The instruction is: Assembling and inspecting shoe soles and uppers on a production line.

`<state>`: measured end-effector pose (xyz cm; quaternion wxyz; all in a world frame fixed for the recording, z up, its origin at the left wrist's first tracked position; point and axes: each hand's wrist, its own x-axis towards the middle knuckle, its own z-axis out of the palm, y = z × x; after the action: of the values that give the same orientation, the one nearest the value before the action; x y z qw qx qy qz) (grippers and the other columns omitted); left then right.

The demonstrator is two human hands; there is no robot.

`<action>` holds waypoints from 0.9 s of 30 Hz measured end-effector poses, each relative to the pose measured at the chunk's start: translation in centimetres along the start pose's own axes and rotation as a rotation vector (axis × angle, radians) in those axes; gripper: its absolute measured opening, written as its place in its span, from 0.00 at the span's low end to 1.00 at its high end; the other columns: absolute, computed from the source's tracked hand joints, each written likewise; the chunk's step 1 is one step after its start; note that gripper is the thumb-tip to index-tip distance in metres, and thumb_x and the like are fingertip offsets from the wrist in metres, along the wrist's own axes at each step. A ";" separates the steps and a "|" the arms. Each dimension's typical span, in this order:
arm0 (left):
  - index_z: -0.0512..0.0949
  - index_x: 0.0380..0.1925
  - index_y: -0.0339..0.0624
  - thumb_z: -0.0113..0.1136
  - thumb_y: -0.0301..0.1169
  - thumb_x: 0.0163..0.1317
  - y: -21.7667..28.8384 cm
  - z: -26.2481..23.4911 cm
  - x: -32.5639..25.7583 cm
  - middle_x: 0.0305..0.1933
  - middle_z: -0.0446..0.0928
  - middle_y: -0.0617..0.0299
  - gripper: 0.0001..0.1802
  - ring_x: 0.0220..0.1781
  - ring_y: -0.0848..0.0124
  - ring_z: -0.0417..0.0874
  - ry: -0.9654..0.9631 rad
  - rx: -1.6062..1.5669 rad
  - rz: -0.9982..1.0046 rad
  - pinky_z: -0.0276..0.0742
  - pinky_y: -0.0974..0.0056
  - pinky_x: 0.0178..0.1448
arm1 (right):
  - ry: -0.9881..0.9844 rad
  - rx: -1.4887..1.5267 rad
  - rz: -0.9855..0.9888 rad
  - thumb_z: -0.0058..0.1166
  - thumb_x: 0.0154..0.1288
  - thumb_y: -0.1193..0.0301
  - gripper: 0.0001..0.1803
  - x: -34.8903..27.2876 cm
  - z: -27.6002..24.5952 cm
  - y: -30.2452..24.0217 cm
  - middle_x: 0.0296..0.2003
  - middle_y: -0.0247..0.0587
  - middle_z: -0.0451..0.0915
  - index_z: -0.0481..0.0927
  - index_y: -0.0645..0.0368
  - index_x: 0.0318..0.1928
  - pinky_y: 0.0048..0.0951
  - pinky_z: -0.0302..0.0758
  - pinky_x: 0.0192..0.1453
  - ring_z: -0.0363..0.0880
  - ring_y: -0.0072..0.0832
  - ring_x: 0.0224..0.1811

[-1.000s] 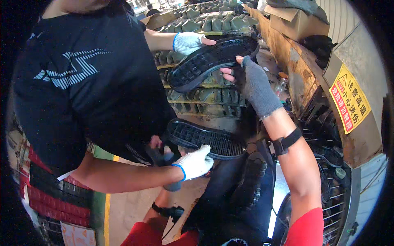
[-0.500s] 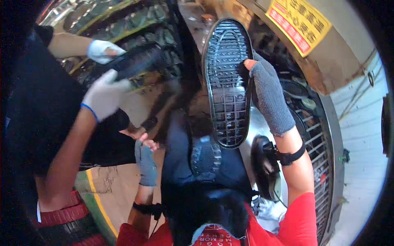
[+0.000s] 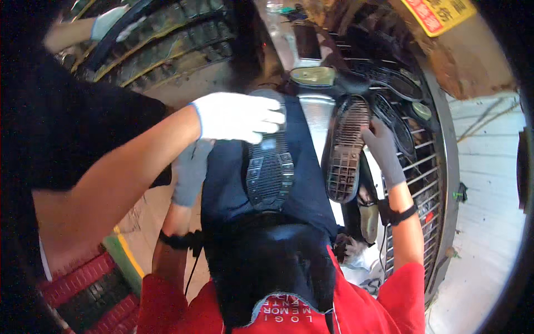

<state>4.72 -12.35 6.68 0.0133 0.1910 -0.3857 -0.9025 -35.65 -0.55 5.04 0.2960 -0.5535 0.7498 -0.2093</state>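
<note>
My right hand (image 3: 385, 150), in a grey fingerless glove, grips the edge of a black shoe sole (image 3: 342, 167) with a ribbed, gridded face showing. The sole is upright, just right of my thighs. On my lap lies another dark shoe sole (image 3: 270, 178), its patterned tread facing up. A co-worker's white-gloved hand (image 3: 236, 118) reaches across from the left and covers part of that sole. My left hand (image 3: 192, 170), also grey-gloved, is beside my left thigh; its fingers are hidden behind the co-worker's forearm.
Right of me a metal grate rack (image 3: 425, 183) bears several dark soles (image 3: 397, 119). A shoe piece with a tan end (image 3: 368, 220) stands by my right thigh. A tiered rack (image 3: 167, 44) fills the far left. Maroon-and-black slatted matting (image 3: 92, 289) lies lower left.
My right hand has lowered the sole and moved it right, toward the rack. The co-worker's gloved hand has come over my lap, onto the other sole. My left hand has shifted slightly up.
</note>
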 end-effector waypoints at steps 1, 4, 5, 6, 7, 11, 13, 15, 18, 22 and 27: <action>0.60 0.78 0.37 0.37 0.33 0.80 -0.2 -0.6 0.3 0.81 0.64 0.47 0.30 0.80 0.55 0.68 -0.034 -0.115 0.002 0.69 0.50 0.75 | 0.242 -0.512 -0.195 0.61 0.63 0.64 0.19 -0.5 -0.1 -0.4 0.48 0.54 0.79 0.81 0.60 0.52 0.47 0.78 0.56 0.81 0.48 0.52; 0.60 0.78 0.37 0.39 0.35 0.80 -1.1 -1.9 0.6 0.81 0.63 0.46 0.30 0.80 0.54 0.68 -0.048 -0.283 0.029 0.69 0.48 0.75 | 0.349 -0.298 -0.447 0.62 0.62 0.67 0.19 -0.4 0.6 -3.8 0.50 0.51 0.80 0.82 0.60 0.53 0.43 0.80 0.55 0.83 0.46 0.52; 0.60 0.78 0.37 0.39 0.35 0.80 -1.6 -2.0 0.4 0.81 0.63 0.46 0.30 0.80 0.54 0.68 -0.025 -0.282 -0.025 0.69 0.48 0.75 | 0.036 -0.007 -0.438 0.62 0.64 0.66 0.21 0.2 1.0 -5.2 0.49 0.47 0.81 0.81 0.60 0.56 0.39 0.81 0.53 0.83 0.39 0.51; 0.61 0.78 0.36 0.38 0.37 0.81 -1.9 -2.0 0.2 0.80 0.64 0.44 0.30 0.79 0.52 0.68 -0.106 -0.426 0.074 0.71 0.47 0.74 | -0.263 0.297 -0.445 0.62 0.67 0.65 0.23 1.1 1.6 -6.8 0.48 0.43 0.83 0.81 0.60 0.60 0.34 0.81 0.51 0.84 0.33 0.50; 0.61 0.77 0.36 0.38 0.40 0.82 -2.2 -1.9 0.2 0.79 0.65 0.42 0.30 0.79 0.51 0.69 -0.278 -0.560 0.203 0.72 0.46 0.73 | -0.431 0.593 -0.366 0.59 0.73 0.63 0.24 1.2 3.7 -8.4 0.46 0.36 0.83 0.79 0.60 0.64 0.28 0.80 0.49 0.82 0.23 0.48; 0.62 0.77 0.35 0.37 0.46 0.83 -3.6 -0.6 -0.1 0.76 0.68 0.41 0.32 0.73 0.48 0.74 0.311 0.022 0.397 0.78 0.47 0.68 | -0.431 0.536 -0.269 0.55 0.76 0.60 0.24 3.0 9.3 -13.2 0.48 0.41 0.83 0.80 0.63 0.64 0.34 0.77 0.58 0.79 0.28 0.54; 0.61 0.77 0.37 0.39 0.47 0.83 -4.1 0.3 -0.4 0.75 0.70 0.43 0.33 0.71 0.51 0.77 0.093 -0.048 0.436 0.80 0.50 0.67 | -0.252 0.432 -0.411 0.54 0.77 0.59 0.24 2.6 10.4 -14.2 0.48 0.45 0.82 0.82 0.61 0.63 0.37 0.69 0.69 0.75 0.36 0.59; 0.61 0.78 0.38 0.44 0.44 0.81 -4.4 0.8 -0.9 0.72 0.73 0.48 0.33 0.68 0.58 0.79 0.275 -0.018 0.482 0.80 0.56 0.67 | -0.270 0.427 -0.529 0.54 0.77 0.59 0.23 1.7 9.8 -14.3 0.49 0.45 0.81 0.82 0.61 0.63 0.34 0.68 0.69 0.75 0.35 0.60; 0.63 0.77 0.40 0.53 0.41 0.77 -4.5 0.5 -1.1 0.68 0.77 0.55 0.33 0.65 0.66 0.80 0.445 0.051 0.476 0.78 0.62 0.68 | -0.368 0.415 -0.577 0.55 0.77 0.60 0.23 0.8 8.1 -13.7 0.52 0.41 0.81 0.82 0.61 0.64 0.28 0.68 0.68 0.75 0.30 0.61; 0.71 0.73 0.41 0.63 0.40 0.70 -4.9 -0.7 -0.3 0.66 0.78 0.58 0.33 0.67 0.67 0.77 0.617 1.050 0.688 0.71 0.61 0.74 | -0.507 0.535 -0.296 0.59 0.76 0.58 0.24 1.8 7.6 -13.4 0.49 0.28 0.82 0.83 0.60 0.63 0.23 0.70 0.61 0.76 0.20 0.52; 0.74 0.69 0.34 0.62 0.39 0.69 -6.0 -1.5 0.6 0.65 0.81 0.54 0.31 0.62 0.67 0.81 0.399 0.459 0.775 0.75 0.62 0.70 | -0.574 0.655 -0.268 0.60 0.75 0.54 0.28 3.1 8.4 -13.3 0.56 0.35 0.85 0.82 0.62 0.64 0.24 0.71 0.66 0.78 0.23 0.59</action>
<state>5.42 -9.23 1.32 0.3792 0.2006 -0.6071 -0.6689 -21.28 -7.33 6.74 0.6215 -0.5584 0.4537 -0.3099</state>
